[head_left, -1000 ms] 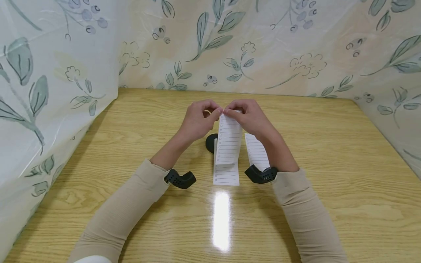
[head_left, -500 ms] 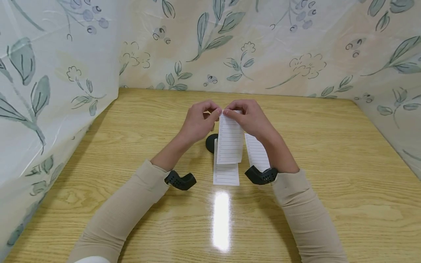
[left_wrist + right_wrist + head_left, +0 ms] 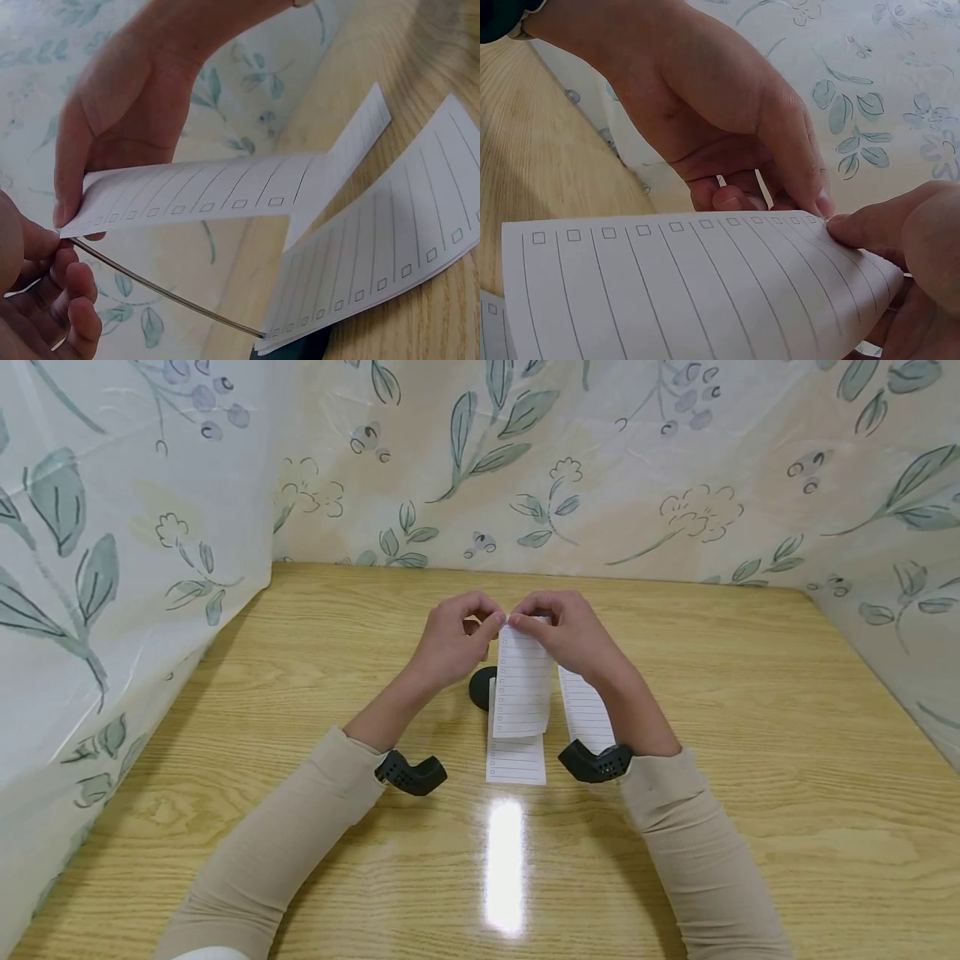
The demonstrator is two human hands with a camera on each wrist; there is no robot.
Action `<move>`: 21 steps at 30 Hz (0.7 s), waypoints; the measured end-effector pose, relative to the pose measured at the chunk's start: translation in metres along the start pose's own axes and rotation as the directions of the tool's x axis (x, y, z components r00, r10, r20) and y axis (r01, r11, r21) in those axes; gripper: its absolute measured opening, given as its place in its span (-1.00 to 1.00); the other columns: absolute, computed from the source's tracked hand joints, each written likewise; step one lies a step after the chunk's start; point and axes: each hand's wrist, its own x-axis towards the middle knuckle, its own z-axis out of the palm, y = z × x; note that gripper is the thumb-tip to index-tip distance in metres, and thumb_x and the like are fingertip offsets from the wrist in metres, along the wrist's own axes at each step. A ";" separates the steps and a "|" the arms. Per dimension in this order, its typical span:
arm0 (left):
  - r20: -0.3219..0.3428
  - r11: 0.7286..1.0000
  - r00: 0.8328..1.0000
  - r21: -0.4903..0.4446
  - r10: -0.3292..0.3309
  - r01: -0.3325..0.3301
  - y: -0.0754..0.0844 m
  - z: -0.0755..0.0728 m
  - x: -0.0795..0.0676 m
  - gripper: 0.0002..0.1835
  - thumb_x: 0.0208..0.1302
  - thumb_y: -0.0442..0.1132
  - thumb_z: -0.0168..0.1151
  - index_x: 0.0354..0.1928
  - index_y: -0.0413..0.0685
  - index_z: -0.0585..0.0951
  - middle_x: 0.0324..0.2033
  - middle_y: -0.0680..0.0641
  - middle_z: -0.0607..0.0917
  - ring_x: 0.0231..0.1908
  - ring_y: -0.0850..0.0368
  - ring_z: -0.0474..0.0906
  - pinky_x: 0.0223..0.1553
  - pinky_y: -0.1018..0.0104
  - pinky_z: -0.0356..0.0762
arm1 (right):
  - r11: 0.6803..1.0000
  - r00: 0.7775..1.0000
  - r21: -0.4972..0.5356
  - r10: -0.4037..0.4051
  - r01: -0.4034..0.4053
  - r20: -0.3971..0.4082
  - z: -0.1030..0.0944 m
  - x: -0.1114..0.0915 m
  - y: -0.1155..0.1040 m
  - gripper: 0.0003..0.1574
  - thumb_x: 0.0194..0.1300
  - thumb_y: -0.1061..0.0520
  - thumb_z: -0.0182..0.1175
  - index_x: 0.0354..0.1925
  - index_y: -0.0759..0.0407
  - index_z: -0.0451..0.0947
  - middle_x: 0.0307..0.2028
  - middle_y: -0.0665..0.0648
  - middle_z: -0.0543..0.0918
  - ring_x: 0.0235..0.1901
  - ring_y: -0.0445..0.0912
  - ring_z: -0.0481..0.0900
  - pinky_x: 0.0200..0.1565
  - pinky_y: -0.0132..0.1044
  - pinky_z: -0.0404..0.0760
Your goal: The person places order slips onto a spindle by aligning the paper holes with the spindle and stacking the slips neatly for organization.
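A lined checklist sheet [image 3: 522, 685] hangs by its top edge between both hands. My right hand [image 3: 572, 632] pinches it near the top left corner. Thumb and forefinger of my left hand [image 3: 450, 643] pinch that same corner, fingertips almost meeting the right ones. In the left wrist view, a thin metal rod [image 3: 165, 290] of a paper spike runs from the fingertips down to a black round base [image 3: 482, 688]. More checklist sheets [image 3: 516, 765] lie low on the rod, overlapping the base. The rod's tip is hidden by the fingers.
Another lined sheet [image 3: 585, 706] lies on the wooden table [image 3: 337, 877], partly beneath the right wrist. Black wrist cameras [image 3: 411, 772] sit at both cuffs. A floral-patterned cloth [image 3: 615, 468] stands behind the table and along its sides.
Both hands stay nearly in place at the sheet's corner. The lower end of the hanging sheet swings slightly.
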 end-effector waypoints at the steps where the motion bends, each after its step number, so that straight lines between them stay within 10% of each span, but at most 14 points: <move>1: 0.001 1.000 1.000 0.006 0.001 -0.001 -0.001 0.000 0.000 -0.85 0.44 -0.20 0.06 -0.17 -0.09 0.59 -0.24 -0.09 0.59 -0.41 0.06 0.52 -0.45 0.36 0.49 | 1.000 1.000 -0.001 0.004 -0.004 0.002 0.000 0.000 0.000 -0.78 0.38 0.12 0.16 -0.13 0.21 0.65 -0.21 0.15 0.62 -0.26 -0.02 0.39 -0.29 -0.26 0.37; 21: -0.002 0.999 0.999 0.027 -0.044 0.044 -0.005 0.001 -0.001 -0.86 0.40 -0.20 0.12 -0.20 -0.08 0.63 -0.27 -0.05 0.62 -0.42 0.09 0.53 -0.45 0.38 0.51 | 0.999 0.997 -0.032 0.040 -0.038 0.071 -0.002 0.000 0.007 -0.77 0.37 0.11 0.16 -0.10 0.18 0.66 -0.12 0.14 0.65 -0.20 -0.03 0.45 -0.18 -0.24 0.42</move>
